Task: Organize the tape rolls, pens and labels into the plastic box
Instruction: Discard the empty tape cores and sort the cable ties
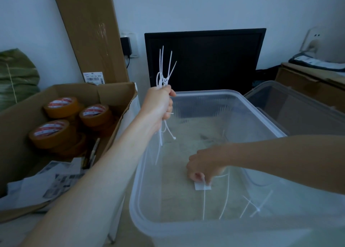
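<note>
Your left hand (162, 104): grip clamped on cable ties (164, 73). Your right hand (202, 164): grip pinching white label (202, 187) inside plastic box (261, 116).

We see a pale wall (205, 5) in dim, bluish light. A tall carton (89, 32) leans on it beside a socket (130, 43) with a black plug. A dark monitor (205, 60) stands against the wall; a green sack (16, 78) sits left.

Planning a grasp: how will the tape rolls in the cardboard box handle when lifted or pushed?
The tape rolls look rigid, thick-wound rings, so probably stiff and fairly heavy for their size. They lie flat and stacked in the cardboard box, so they should slide rather than roll; set on edge, they would likely roll.
</note>
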`<state>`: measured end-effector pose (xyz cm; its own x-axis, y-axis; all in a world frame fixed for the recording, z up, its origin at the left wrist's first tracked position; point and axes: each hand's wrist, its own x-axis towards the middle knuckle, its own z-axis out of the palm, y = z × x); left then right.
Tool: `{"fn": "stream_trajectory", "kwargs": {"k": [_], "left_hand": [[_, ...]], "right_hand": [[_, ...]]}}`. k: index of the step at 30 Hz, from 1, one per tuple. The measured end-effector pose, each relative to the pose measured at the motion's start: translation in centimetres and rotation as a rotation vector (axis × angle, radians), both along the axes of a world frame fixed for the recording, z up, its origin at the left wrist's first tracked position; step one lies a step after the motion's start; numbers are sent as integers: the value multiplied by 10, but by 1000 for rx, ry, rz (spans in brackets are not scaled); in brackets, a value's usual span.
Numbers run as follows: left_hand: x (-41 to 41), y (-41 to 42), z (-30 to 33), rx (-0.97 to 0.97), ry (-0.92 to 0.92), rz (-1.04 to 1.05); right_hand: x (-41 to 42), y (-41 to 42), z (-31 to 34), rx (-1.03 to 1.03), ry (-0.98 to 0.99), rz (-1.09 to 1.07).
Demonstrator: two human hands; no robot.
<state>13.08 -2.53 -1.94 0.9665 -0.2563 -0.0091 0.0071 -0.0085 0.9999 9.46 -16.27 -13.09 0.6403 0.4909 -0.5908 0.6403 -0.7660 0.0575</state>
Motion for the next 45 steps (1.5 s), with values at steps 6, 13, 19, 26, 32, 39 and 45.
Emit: {"fn": "stream_trajectory", "kwargs": {"k": [6,13,19,26,32,39,45], "left_hand": [[3,0,-1,-6,-7,-5],[3,0,-3,-41,-31,1],[0,2,-3,-68,-109,18],[-12,2,2,41,-253,37],[-14,6,3,39,-242,-77],[-14,5,2,42,-321,-128],[-11,7,6,-105,-248,-221]], "right_hand": [[6,-3,-4,-50,8,28],[13,-9,45,187,-132,-190],[9,-25,89,446,-372,-515],[-22,-37,121,1326,-393,-1044],[-44,-15,113,1594,-386,-976],[-50,-3,108,1560,-303,-899],[-48,-8,108,1609,-339,-960]]}}
